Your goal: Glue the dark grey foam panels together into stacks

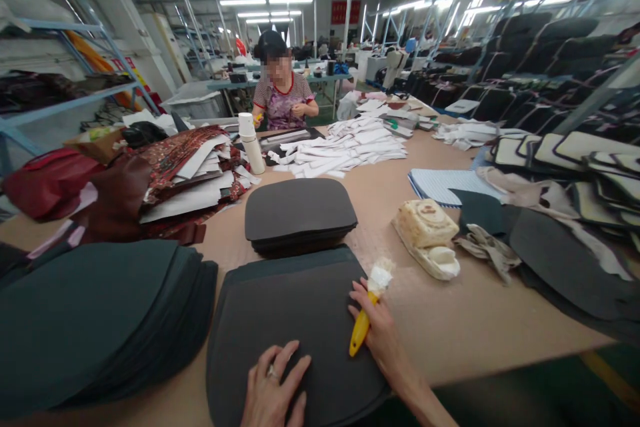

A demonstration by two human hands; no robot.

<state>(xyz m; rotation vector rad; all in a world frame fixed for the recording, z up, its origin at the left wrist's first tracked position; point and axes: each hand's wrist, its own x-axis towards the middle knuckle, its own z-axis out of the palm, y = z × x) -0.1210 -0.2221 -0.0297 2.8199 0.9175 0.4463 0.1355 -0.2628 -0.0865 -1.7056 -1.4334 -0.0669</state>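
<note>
My left hand point(277, 383), with a ring on one finger, rests with fingers spread on a dark grey rounded panel point(295, 313). This panel tops a low stack directly before me. In my right hand point(377, 323) is a paintbrush point(360, 332) with a yellow handle and white-coated bristles pointing away from me. My right fingertips touch the panel's right edge. Just beyond lies a smaller stack of dark grey panels point(300, 210). To the right stands a cream-coloured container point(427, 233) crusted with dried white stuff; its contents are hidden.
A tall stack of dark green panels point(90, 320) fills the left. Behind it are patterned pieces point(185, 167) and a white bottle point(251, 147). White strips point(345, 147) are heaped farther back, before a seated co-worker point(285, 90). More dark panels point(565, 260) lie right.
</note>
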